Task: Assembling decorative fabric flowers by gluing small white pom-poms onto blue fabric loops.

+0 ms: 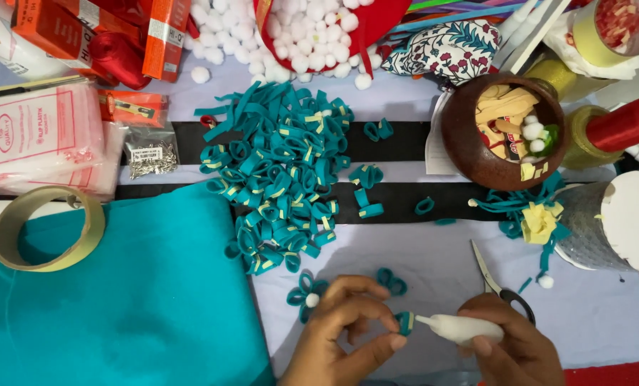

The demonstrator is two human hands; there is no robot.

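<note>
My left hand (344, 336) pinches a small teal felt loop (404, 322) between thumb and fingers at the bottom centre. My right hand (514, 350) grips a white glue bottle (461, 329), its nozzle touching the loop. Just left of my left hand lies a finished teal felt flower with a white pompom centre (306, 294). Another small teal loop piece (392, 281) lies above my hands. A large pile of teal felt loops with yellow tape (284, 179) spreads across the middle of the table.
Scissors (498, 284) lie by my right hand. Teal felt sheet (134, 300) with a tape roll (48, 227) at left. A brown bowl of scraps (505, 132), thread spools (623, 121), white pompoms (298, 32), orange boxes (119, 32) and plastic bags (37, 136) surround.
</note>
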